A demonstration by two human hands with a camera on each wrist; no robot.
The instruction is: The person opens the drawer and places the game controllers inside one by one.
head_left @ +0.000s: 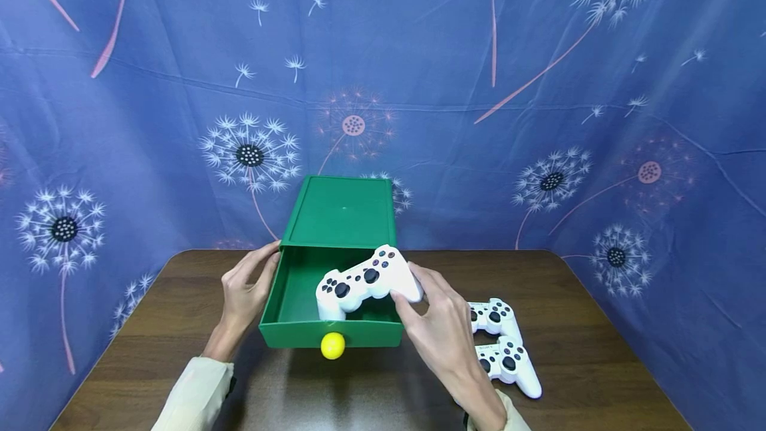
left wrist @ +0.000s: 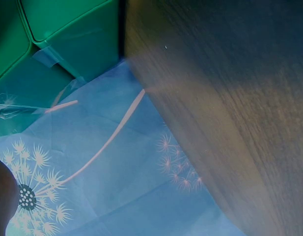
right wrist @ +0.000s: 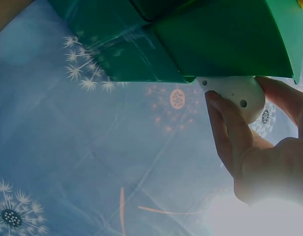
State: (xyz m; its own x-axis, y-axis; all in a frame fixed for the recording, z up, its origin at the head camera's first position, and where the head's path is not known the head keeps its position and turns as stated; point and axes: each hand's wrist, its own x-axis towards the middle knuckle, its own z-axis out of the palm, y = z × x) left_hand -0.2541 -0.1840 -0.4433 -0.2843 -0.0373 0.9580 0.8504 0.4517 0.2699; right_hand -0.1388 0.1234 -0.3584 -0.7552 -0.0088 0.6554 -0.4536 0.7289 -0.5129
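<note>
Right hand [head_left: 439, 324] pinches 1 end of the tilted white DualShock-style gamepad [head_left: 366, 283] over the open green drawer [head_left: 299, 285]; left hand [head_left: 244, 288] touches the case [head_left: 342, 208], grip unclear, so we should level the pad and clear the front wall [head_left: 299, 336].

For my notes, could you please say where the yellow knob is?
In the head view, the yellow knob is left of centre, on the green drawer front, below the held controller.
</note>
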